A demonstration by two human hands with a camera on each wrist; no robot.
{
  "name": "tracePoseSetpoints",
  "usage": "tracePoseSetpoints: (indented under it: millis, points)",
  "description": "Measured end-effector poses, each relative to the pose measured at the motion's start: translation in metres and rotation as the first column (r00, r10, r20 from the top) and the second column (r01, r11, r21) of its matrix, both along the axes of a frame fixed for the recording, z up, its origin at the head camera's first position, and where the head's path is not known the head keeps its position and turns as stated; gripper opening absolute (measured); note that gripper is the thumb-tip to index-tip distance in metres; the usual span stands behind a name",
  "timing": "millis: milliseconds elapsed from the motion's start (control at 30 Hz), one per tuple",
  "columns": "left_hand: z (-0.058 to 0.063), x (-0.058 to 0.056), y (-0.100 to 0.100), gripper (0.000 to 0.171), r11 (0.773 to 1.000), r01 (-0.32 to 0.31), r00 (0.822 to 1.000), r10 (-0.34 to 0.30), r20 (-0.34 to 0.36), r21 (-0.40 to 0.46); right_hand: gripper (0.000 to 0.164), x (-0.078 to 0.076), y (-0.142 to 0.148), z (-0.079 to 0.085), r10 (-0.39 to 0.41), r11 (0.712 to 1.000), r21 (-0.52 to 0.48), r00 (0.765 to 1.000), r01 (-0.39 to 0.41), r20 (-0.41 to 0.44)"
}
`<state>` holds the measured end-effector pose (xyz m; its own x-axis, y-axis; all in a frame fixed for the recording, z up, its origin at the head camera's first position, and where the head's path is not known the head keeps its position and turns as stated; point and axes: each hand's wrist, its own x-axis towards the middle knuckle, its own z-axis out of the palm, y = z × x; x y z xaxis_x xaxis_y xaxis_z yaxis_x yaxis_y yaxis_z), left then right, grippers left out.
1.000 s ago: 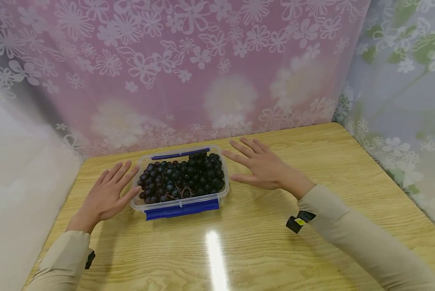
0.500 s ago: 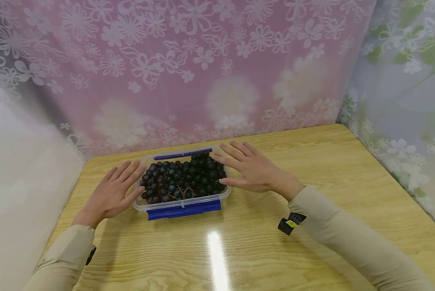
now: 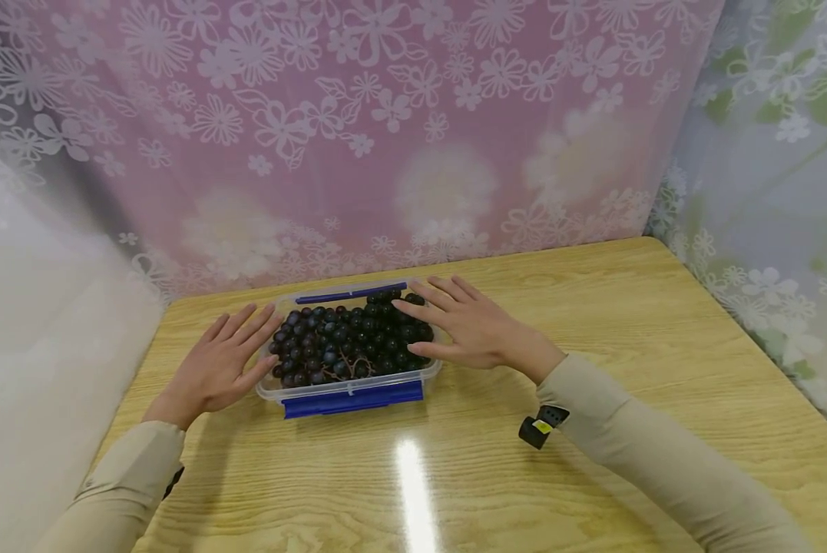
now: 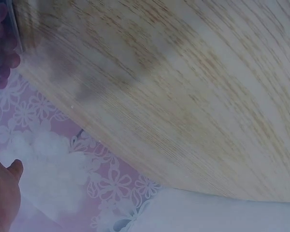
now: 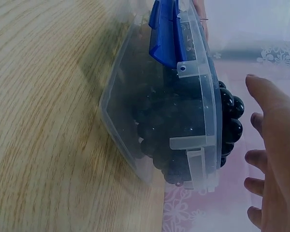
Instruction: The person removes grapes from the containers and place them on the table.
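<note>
A clear plastic container with blue clips stands on the table, heaped with dark grapes; a bare stem shows near its front. At the container's left end is my left hand, fingers spread and fairly straight, its fingertips near the rim. My right hand hovers at the right end, fingers spread over that edge. In the right wrist view a gap shows between the right hand and the grapes. The left wrist view catches only part of the left hand. Neither hand holds anything.
The wood-grain table has its back edge close behind the container. A pink floral curtain hangs behind, a pale floral one at the right, and a white sheet at the left. A dark wrist strap sits at the right cuff.
My right hand has moved left, from beside the container to over its right end. My left hand has shifted slightly to the right, as the view itself shifts a little. The container stays put.
</note>
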<state>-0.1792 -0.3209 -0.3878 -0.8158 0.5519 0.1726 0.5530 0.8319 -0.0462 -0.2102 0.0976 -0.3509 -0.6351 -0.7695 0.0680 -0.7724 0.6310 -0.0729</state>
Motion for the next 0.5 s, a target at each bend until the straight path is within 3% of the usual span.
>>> tracePoseSetpoints:
  millis: [500]
  points:
    - [0.0057, 0.0009, 0.0007, 0.067, 1.000, -0.001, 1.000, 0.001, 0.009, -0.018, 0.066, -0.0010, -0.0087, -0.0001, -0.010, 0.999, 0.042, 0.998, 0.013, -0.067]
